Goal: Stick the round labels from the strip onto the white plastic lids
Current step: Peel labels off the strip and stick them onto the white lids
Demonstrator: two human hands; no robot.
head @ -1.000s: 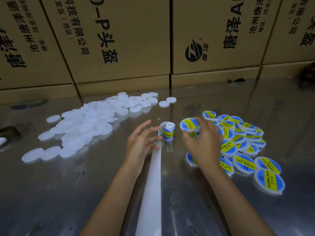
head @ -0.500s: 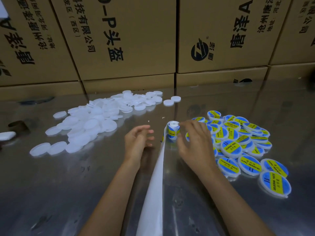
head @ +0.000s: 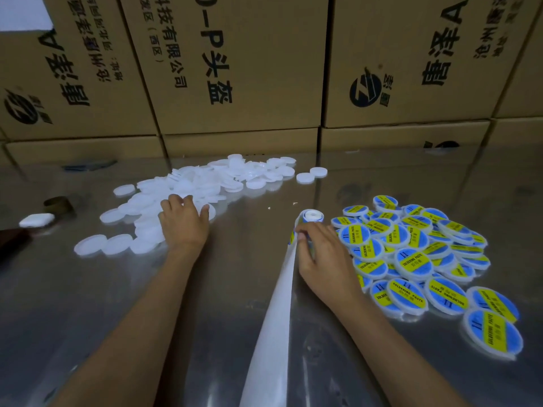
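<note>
Steel table (head: 88, 304), strip (head: 276, 318) lengthwise nearward

My left hand (head: 183, 221) covers the lids (head: 205, 183) beneath it, so I cannot tell whether my fingers have closed on one. My right hand (head: 321, 254) hides the front of the roll (head: 313, 215). The strip (head: 273, 318) and both my forearms run off the bottom edge. Box (head: 235, 63) tops are cropped.

Two bare arms with no sleeves showing. The left hand (head: 184, 223) and right hand (head: 321, 255) wear no gloves or rings.
</note>
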